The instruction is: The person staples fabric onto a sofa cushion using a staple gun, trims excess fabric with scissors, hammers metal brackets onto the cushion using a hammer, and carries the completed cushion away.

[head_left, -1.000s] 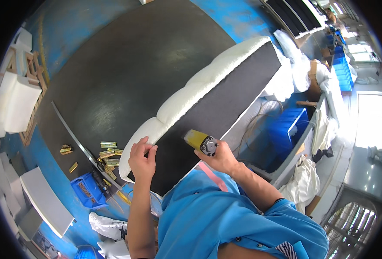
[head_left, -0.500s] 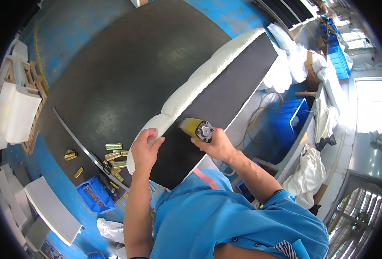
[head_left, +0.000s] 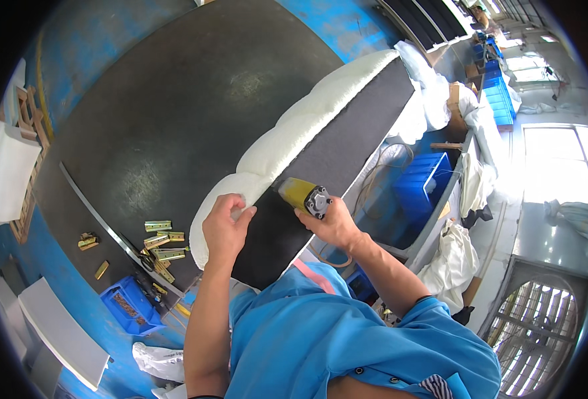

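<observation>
Before me lies a long panel with a black fabric face (head_left: 350, 136) and puffy white padding (head_left: 294, 130) along its far-left edge. My left hand (head_left: 226, 226) pinches the padding's edge near the panel's close end, thumb and fingertips together. A yellow staple gun (head_left: 300, 194) is in my right hand (head_left: 338, 225), fingers wrapped round its grip. Its nose rests at or just over the seam between padding and black fabric, to the right of my left hand; whether it touches, I cannot tell.
On the dark table (head_left: 174, 113) at left lie several gold-coloured metal pieces (head_left: 164, 247) and a long curved metal strip (head_left: 93, 211). A blue bin (head_left: 126, 307) with small brown bits stands at the table's corner. Right of the panel are a blue crate (head_left: 419, 181) and white bags (head_left: 430, 96).
The view has shifted slightly, so the table and surroundings sit farther left. Both hands keep their holds, and the staple gun stays by the padding's edge.
</observation>
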A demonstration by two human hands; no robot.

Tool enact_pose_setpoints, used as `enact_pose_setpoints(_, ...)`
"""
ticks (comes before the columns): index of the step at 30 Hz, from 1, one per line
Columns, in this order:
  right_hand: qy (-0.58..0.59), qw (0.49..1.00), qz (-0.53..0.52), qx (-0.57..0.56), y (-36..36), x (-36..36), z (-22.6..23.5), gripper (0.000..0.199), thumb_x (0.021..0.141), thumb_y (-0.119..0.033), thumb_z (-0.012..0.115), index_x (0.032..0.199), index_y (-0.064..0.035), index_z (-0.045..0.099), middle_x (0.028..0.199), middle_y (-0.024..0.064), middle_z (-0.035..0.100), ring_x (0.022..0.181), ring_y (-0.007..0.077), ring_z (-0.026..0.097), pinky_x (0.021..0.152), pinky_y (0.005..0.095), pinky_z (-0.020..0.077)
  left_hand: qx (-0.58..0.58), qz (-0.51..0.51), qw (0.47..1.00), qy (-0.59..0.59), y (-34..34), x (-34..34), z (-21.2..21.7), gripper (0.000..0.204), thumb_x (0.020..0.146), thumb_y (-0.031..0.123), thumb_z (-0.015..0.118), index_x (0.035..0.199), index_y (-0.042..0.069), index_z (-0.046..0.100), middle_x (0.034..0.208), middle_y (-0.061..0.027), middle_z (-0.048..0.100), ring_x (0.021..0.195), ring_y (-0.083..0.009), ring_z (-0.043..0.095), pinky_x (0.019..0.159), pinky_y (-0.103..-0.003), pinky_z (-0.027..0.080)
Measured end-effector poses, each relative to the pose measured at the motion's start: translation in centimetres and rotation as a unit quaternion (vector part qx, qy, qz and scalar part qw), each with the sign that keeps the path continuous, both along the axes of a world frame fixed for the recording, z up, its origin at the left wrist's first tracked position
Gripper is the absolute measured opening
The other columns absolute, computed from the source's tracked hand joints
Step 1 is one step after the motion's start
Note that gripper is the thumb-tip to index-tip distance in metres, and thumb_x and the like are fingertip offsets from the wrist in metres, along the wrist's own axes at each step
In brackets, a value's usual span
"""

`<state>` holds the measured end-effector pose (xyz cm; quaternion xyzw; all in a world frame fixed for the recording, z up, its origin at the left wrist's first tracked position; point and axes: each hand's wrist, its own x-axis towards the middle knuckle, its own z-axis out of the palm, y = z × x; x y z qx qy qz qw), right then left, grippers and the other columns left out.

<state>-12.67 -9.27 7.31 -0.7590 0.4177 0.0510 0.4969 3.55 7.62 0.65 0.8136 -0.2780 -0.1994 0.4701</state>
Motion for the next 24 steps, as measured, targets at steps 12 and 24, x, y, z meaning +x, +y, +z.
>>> enact_pose_setpoints(12,0.015,0.999,0.001,0.038,3.0,0.1,0.8,0.031,0.086,-0.017,0.076,0.108,0.0026,0.07,0.091,0.0188,0.074,0.083,0.0295,0.072,0.077,0.0377,0.057,0.002,-0.009,1.0,0.004,0.6,0.1,-0.4,0.025,0.081,0.017,0.081,0.096,0.008,0.063,0.098,-0.0058,0.069,0.091,-0.0277,0.07,0.074,-0.038,0.053)
enact_pose_setpoints(24,-0.049,0.999,0.007,0.005,5.5,0.0,0.1,0.034,0.086,-0.015,0.075,0.114,0.0027,0.068,0.094,0.0203,0.073,0.085,0.0317,0.072,0.078,0.0375,0.0568,0.023,-0.073,0.989,0.125,5.2,1.4,-0.9,0.037,0.087,0.015,0.075,0.121,0.007,0.063,0.133,-0.0118,0.067,0.121,-0.0311,0.065,0.101,-0.036,0.051)
